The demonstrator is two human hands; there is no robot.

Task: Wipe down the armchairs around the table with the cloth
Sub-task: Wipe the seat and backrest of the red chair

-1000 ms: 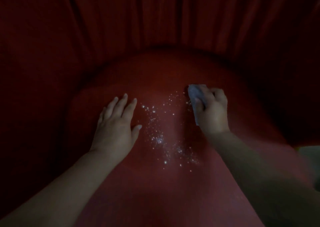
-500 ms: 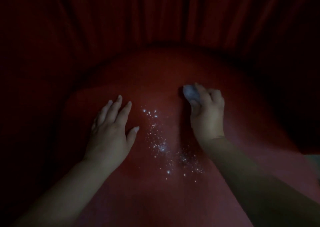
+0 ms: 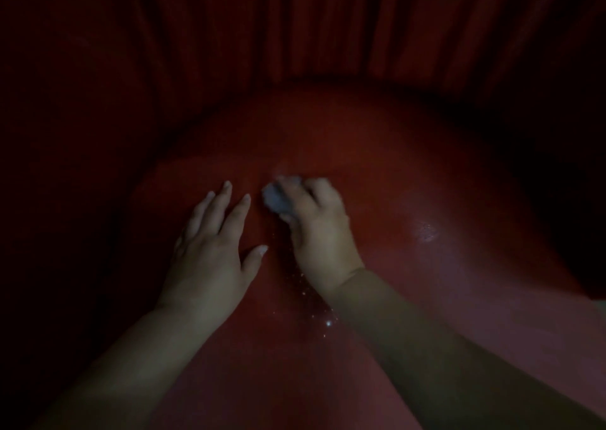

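Note:
I look down on the red seat (image 3: 410,174) of an armchair in dim light. My right hand (image 3: 319,229) presses a small pale grey cloth (image 3: 275,197) onto the seat's middle, fingers closed over it; the cloth shows only at the fingertips. My left hand (image 3: 213,252) lies flat on the seat just to the left, fingers spread, holding nothing. A few bright white specks (image 3: 323,318) remain on the seat beside my right wrist.
The chair's ribbed red backrest (image 3: 311,26) curves around the far side and both flanks, dark at left and right. A wet sheen (image 3: 426,231) glints on the seat to the right of my hands.
My right hand has swept the cloth leftward across the speckled patch, close to my left hand. Most specks are now gone or covered. The left hand has stayed flat.

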